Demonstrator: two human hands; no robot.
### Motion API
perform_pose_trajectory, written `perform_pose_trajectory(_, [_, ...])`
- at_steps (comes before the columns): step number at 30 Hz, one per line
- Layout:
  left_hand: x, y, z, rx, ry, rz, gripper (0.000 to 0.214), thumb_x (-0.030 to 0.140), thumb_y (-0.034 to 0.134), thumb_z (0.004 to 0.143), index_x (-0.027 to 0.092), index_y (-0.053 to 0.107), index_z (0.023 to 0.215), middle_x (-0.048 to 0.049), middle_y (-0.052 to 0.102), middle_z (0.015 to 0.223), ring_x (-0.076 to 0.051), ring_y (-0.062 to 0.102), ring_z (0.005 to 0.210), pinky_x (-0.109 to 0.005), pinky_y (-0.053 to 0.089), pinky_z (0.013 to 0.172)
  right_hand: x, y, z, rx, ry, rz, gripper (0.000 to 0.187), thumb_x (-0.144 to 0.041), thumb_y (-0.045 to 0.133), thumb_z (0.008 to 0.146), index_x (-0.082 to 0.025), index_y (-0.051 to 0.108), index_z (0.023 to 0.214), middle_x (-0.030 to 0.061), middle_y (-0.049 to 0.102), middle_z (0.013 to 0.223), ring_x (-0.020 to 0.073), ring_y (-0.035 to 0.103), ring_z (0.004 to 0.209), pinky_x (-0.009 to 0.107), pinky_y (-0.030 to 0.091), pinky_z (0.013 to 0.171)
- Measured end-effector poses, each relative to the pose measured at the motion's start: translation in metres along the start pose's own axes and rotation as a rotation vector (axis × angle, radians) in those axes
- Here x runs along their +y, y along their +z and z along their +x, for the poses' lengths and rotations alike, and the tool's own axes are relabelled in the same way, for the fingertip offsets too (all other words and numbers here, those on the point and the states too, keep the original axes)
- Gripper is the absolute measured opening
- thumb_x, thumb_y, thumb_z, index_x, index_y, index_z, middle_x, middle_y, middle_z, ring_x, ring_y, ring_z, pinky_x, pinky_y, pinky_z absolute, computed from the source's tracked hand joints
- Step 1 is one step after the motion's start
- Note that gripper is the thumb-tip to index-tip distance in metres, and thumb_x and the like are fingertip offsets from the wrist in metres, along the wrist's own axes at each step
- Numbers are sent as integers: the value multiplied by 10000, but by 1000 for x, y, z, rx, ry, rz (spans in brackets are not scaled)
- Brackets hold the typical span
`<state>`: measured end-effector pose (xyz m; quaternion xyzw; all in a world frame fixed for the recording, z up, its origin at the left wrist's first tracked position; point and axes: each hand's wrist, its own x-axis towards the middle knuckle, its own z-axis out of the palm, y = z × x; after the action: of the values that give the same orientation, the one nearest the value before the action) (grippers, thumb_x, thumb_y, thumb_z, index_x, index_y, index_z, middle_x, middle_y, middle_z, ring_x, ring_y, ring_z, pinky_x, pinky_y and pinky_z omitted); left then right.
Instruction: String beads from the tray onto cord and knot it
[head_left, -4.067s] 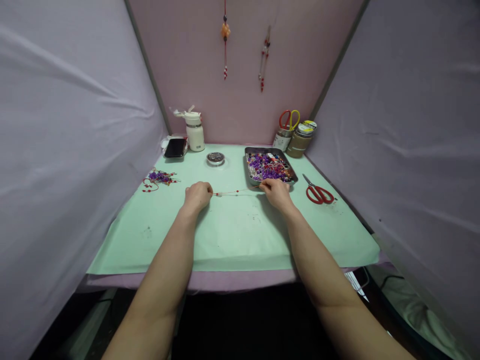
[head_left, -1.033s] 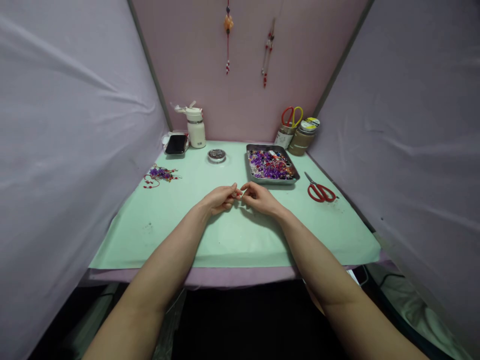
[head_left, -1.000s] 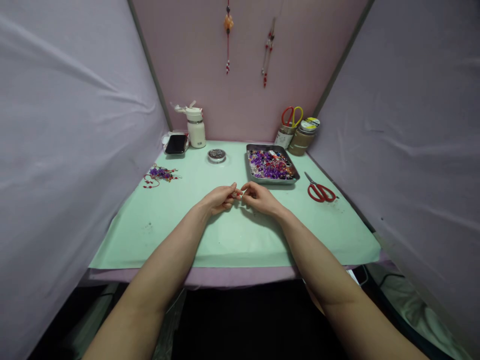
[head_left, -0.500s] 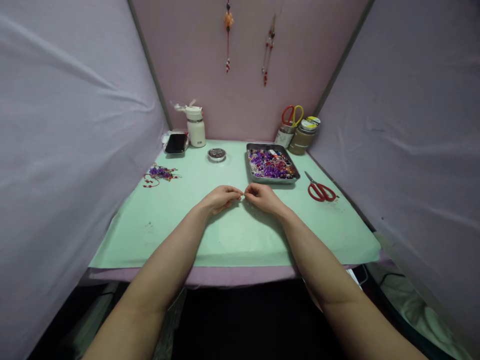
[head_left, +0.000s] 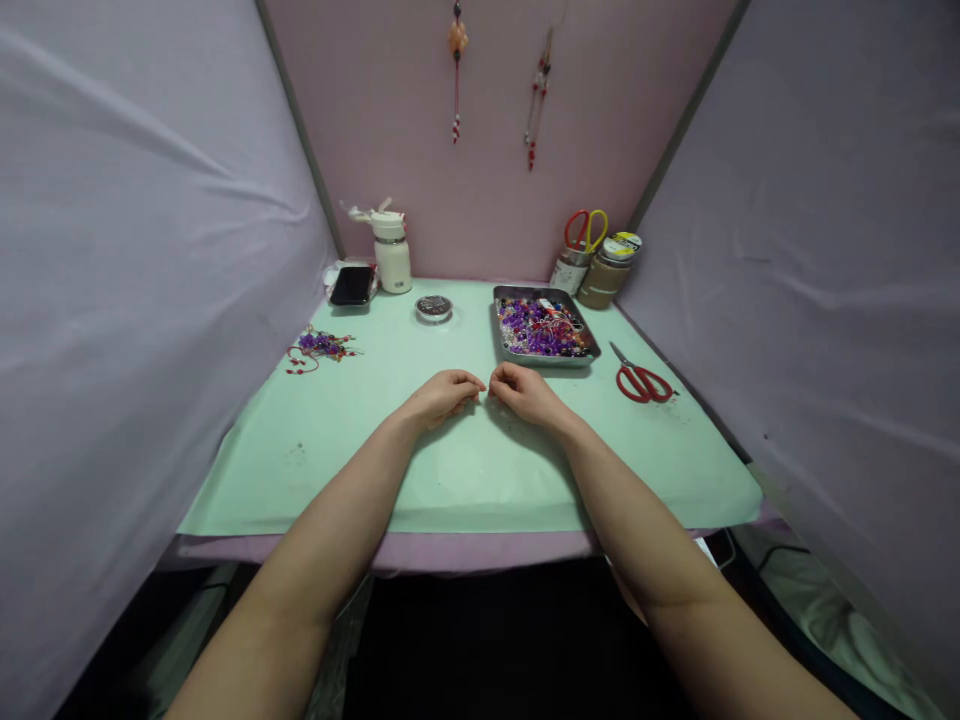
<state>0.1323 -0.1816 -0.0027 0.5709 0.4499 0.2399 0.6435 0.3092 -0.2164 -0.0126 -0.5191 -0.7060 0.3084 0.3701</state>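
My left hand (head_left: 442,395) and my right hand (head_left: 525,393) rest on the mint-green table cover (head_left: 465,470), fingertips almost touching at the middle. Both are closed in a pinch. A thin beaded string was stretched between them earlier; now it is hidden inside the fingers and too small to make out. A metal tray (head_left: 508,351) of purple, red and clear beads lies just beyond my right hand.
Red scissors (head_left: 639,382) lie right of the tray. Two jars (head_left: 600,272), one holding scissors, stand at the back right. A white bottle (head_left: 392,256), a black phone (head_left: 352,286) and a small round tin (head_left: 433,307) sit at the back. Finished beaded strands (head_left: 321,349) lie at the left.
Four seconds ago my hands were apart with a beaded string stretched between them. They have come together at the middle, and in the last second the fingers curled tighter and lowered to the table.
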Motion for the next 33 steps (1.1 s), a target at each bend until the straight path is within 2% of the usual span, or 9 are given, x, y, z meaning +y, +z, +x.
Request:
perform_pose_trajectory(9, [-2, 1, 1, 23, 19, 35, 159, 294, 659, 726, 152, 601, 765, 32, 450, 546, -41, 303, 414, -234, 153, 416, 4, 3, 2, 36, -36, 5, 117, -294, 469, 836, -201, 538, 822, -8, 601, 712, 137, 505, 636, 272, 383, 623])
perform_pose_trajectory(13, [1, 1, -1, 74, 38, -23, 133, 256, 644, 718, 143, 587, 758, 19, 495, 591, -34, 309, 416, -224, 177, 414, 3, 4, 3, 184, -191, -133, 97, -284, 546, 807, -197, 570, 843, 43, 590, 879, 179, 532, 833, 304, 404, 726])
perform_pose_trajectory(15, [4, 2, -3, 94, 36, -32, 123, 253, 629, 723, 143, 575, 738, 27, 476, 567, -32, 293, 404, -223, 170, 411, 4, 5, 3, 216, -244, -244, 97, -285, 588, 792, -202, 593, 841, 52, 580, 906, 200, 520, 905, 330, 384, 787])
perform_pose_trajectory(19, [3, 0, -2, 115, 54, -9, 128, 274, 604, 731, 154, 563, 718, 53, 408, 497, -42, 258, 384, -232, 148, 410, 6, 9, 2, 166, -214, -402, 72, -258, 578, 819, -214, 634, 809, 46, 590, 891, 210, 508, 922, 348, 324, 799])
perform_pose_trajectory(21, [-2, -2, 4, 136, 94, 6, 148, 296, 602, 725, 152, 569, 717, 44, 437, 511, -48, 268, 395, -237, 162, 418, 5, 9, 1, 135, -199, -433, 96, -234, 552, 836, -214, 637, 797, 45, 601, 894, 206, 507, 915, 341, 309, 782])
perform_pose_trajectory(24, [-11, -4, 12, 238, 200, 140, 155, 300, 596, 711, 146, 596, 713, 1, 553, 602, -77, 393, 478, -240, 286, 488, 2, 8, 0, 133, -207, -457, 88, -223, 545, 846, -209, 626, 814, 47, 614, 912, 206, 507, 921, 336, 302, 778])
perform_pose_trajectory(27, [-14, -4, 15, 299, 299, 388, 150, 280, 564, 721, 149, 637, 725, -30, 625, 681, -136, 517, 630, -268, 379, 624, 1, 6, 1, 138, -225, -466, 84, -231, 538, 864, -205, 613, 839, 52, 619, 921, 205, 507, 918, 331, 309, 776])
perform_pose_trajectory(30, [-11, -2, 12, 274, 378, 583, 166, 262, 530, 754, 160, 661, 761, -43, 659, 749, -164, 550, 710, -287, 398, 699, 4, 6, 3, 134, -240, -444, 98, -244, 521, 880, -205, 608, 859, 61, 628, 922, 205, 509, 891, 325, 324, 764])
perform_pose_trajectory(33, [-8, -1, 8, 206, 436, 660, 182, 246, 503, 786, 170, 667, 805, -46, 678, 809, -173, 566, 765, -291, 405, 744, 6, 6, 5, 130, -226, -361, 113, -242, 504, 876, -208, 609, 850, 56, 640, 887, 199, 520, 852, 321, 343, 765])
